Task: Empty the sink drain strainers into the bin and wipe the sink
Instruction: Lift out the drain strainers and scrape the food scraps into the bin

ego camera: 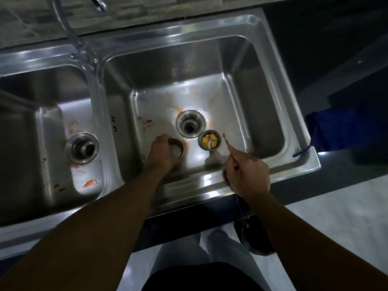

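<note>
A steel double sink [210, 181] fills the view. In the right basin my left hand [160, 151] grips an empty perforated strainer [176, 148] standing on the basin floor. To its right a second strainer [209, 140] holds yellow food scraps and sits beside the open drain hole [190, 123]. My right hand [245, 174] pinches a thin stick-like tool [229, 148] whose tip is just right of the full strainer. Orange smears mark the floors of both basins. The left basin's drain [81, 147] has no strainer in it.
The tap [69, 28] rises from the ridge between the basins at the back. A blue cloth [344, 131] lies on the dark counter right of the sink. Orange scraps [90, 182] lie near the front of the left basin. Below are my legs and a pale floor.
</note>
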